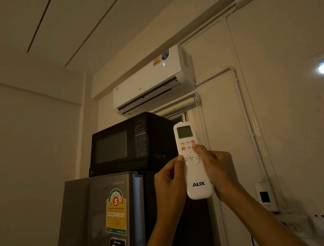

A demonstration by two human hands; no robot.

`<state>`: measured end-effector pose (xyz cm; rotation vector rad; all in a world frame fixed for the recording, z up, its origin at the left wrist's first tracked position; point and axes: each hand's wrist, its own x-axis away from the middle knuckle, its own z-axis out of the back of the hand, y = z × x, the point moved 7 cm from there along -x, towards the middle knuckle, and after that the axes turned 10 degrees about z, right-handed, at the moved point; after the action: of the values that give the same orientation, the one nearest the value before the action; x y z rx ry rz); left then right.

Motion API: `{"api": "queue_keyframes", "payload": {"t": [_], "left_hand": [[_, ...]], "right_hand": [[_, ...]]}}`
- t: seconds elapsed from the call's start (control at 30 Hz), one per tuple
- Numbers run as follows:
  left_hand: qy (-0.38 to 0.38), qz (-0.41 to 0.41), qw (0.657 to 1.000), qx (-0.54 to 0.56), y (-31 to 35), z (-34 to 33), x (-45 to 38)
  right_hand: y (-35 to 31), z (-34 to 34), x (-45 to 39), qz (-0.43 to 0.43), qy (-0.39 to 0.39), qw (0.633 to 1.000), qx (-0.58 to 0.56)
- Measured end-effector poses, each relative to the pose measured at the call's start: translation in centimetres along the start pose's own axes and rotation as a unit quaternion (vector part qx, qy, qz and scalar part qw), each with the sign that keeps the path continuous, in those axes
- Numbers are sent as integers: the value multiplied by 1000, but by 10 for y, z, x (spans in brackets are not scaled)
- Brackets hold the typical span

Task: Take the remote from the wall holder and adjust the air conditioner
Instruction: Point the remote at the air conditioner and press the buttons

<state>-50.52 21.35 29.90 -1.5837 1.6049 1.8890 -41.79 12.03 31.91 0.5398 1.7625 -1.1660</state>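
White, slim plastic remote control (pixel 193 160) marked "AUX", held upright in front of the viewer with both hands, its grey display at the top and its face toward the camera. Left hand (pixel 170 182) grasps the remote's left edge, thumb laid against the side near the round "MENU/OK" pad. Right hand (pixel 218 169) grasps the right edge, its thumb tip (pixel 195 146) reaching up onto the button cluster just below the display.

Landmark: the remote. Above it and slightly left, a white wall-mounted split air conditioner (pixel 151 82) sits close under the ceiling, louvre open, a lit digit "5" showing on its front panel beside 2 round stickers. Directly left of the remote, a black microwave oven (pixel 126 144) stands on top of a grey steel refrigerator (pixel 100 225), which carries a yellow energy label with a large "5" and a black "10 YEAR" sticker. Lower right of the remote, a white plastic wall holder (pixel 266 195) with a dark rectangular window is fixed to the cream wall.
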Motion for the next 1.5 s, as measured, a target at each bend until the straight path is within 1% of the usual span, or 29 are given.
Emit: {"api": "queue_keyframes", "payload": {"t": [1.5], "left_hand": [[3, -2, 1000, -6, -9, 1, -1]], "right_hand": [[8, 1, 1, 1, -4, 1000, 5]]}}
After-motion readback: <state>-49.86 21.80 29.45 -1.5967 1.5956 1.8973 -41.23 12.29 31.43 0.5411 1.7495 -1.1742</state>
